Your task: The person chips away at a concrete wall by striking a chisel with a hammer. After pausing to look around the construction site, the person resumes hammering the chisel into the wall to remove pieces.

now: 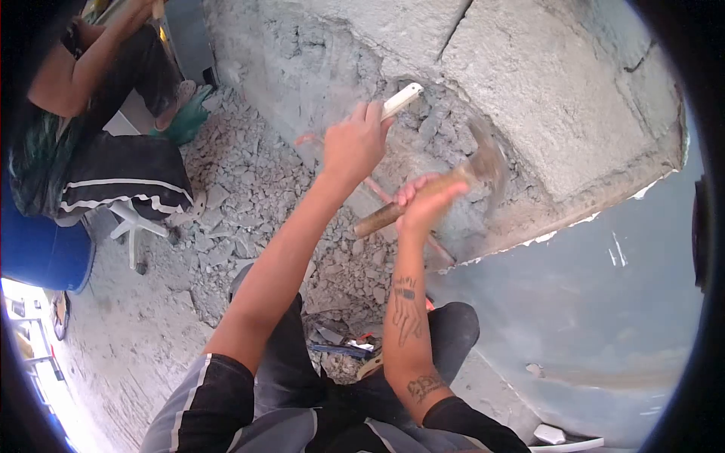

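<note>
Fingers of the left hand [353,151] are clamped round a flat off-white bar-shaped tool [402,100], its end by the rough grey hollow [432,127]. Right hand [424,208] is wrapped round a brown wooden-handled hammer [377,220], head blurry, over that hollow. Imo: grip firmly, knuckles clear, strike square.

The person wears a short-sleeved shirt [302,426] with black sleeves, grey panels and pale piping, plus dark trousers [283,370]. The right forearm [408,325] carries dark line tattoos, a figure below the wrist and lettering near the elbow. Both hands are bare.
</note>
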The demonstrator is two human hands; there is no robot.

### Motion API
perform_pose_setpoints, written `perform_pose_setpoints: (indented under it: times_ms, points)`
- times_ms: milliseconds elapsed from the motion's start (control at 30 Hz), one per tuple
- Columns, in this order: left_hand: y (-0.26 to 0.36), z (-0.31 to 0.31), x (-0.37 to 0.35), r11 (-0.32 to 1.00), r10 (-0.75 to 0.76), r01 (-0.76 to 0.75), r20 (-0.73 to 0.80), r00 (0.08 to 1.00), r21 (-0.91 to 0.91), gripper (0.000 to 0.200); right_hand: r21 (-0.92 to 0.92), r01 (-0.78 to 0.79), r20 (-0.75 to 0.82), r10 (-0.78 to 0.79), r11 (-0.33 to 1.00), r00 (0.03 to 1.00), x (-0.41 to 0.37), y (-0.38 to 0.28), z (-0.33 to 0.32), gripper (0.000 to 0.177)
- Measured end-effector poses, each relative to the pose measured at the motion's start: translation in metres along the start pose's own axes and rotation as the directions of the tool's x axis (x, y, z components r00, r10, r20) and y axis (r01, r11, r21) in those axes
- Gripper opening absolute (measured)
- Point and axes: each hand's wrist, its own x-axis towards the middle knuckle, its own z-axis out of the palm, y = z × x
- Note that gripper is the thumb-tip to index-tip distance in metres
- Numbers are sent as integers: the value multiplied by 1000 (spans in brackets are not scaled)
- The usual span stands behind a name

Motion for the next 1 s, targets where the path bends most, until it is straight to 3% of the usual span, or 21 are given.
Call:
perform_pose_setpoints:
  times_ms: [33, 133, 200, 267, 467, 600, 667, 767, 867, 933, 1000]
  points:
    - [0, -2, 0, 1000, 5, -5, -6, 1000, -10, 27, 111, 42, 35, -46, 993, 998, -3, 4, -9, 80]
    - [7, -7, -7, 990, 60, -70, -82, 995, -125, 24, 105, 130, 78, -139, 986, 987, -18, -2, -21, 82]
    - [13, -12, -13, 983, 93, -106, -96, 991, -148, 24, 113, 101, 76, -110, 988, 991, -24, -4, -28, 82]
    - [18, -15, -14, 973, 128, -147, -114, 985, -179, 24, 59, 133, 158, -141, 989, 977, -30, -6, -31, 85]
    - [17, -7, -3, 966, 128, -162, -173, 977, -202, 24, -176, 249, 209, -211, 952, 955, -42, -20, -26, 85]
    - [12, -2, 2, 961, 126, -167, -190, 974, -220, 24, -170, 295, 292, -238, 940, 926, -36, -30, -30, 85]
    - [12, 0, 0, 958, 127, -171, -191, 973, -232, 25, -254, 394, 318, -308, 883, 897, -39, -43, -20, 86]
    - [11, -3, 3, 939, 105, -180, -256, 961, -294, 26, -230, 461, 354, -368, 857, 860, -34, -52, -13, 90]
    - [9, -6, 4, 942, 47, -126, -250, 967, -311, 26, -245, 483, 361, -383, 841, 850, -36, -61, -1, 90]
    - [7, -6, 4, 949, 12, -54, -134, 991, -310, 29, -287, 473, 393, -348, 833, 851, -38, -72, 8, 88]
    - [7, -7, 3, 940, -1, -53, -159, 987, -337, 28, -331, 464, 419, -313, 822, 853, -40, -81, 14, 87]
